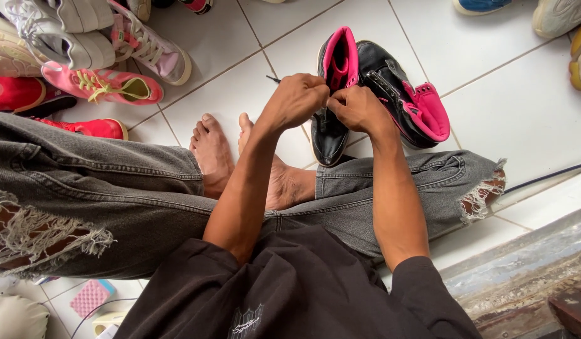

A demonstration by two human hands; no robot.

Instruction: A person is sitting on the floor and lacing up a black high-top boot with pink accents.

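I sit cross-legged on a white tiled floor in torn grey jeans. A black high-top shoe with pink lining (335,75) stands in front of my bare feet, toe pointing at me. My left hand (295,99) and my right hand (356,108) meet over its lacing, fingers pinched on the black lace. A lace end (273,79) sticks out to the left past my left hand. The matching second shoe (405,93) lies tipped on its side just right of the first, touching it.
A heap of sneakers, white (58,31), pink with yellow laces (105,86) and red (83,127), fills the far left. More shoes (557,16) line the top right. A dark cable (544,178) crosses the tiles at right. A pink sponge (90,298) lies at lower left.
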